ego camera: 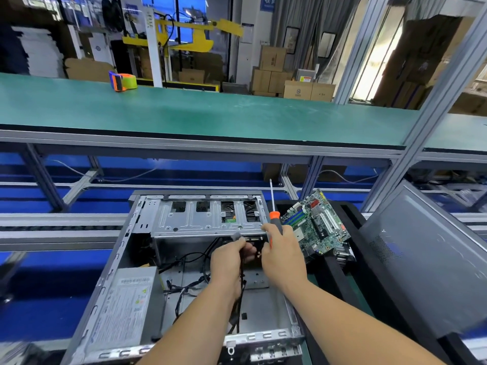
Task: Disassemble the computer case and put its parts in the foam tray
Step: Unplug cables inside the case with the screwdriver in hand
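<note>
Left hand pinches a cable; right hand grips the screwdriver — pull the plug straight, not the wires.

One view only, head-worn, looking forward and down from just above the open computer case; the case fills the lower centre, close in, both forearms entering from the bottom edge; beyond the case the green bench top crosses the frame; wide-angle bend shows at the edges; no second view to overlap.
</note>
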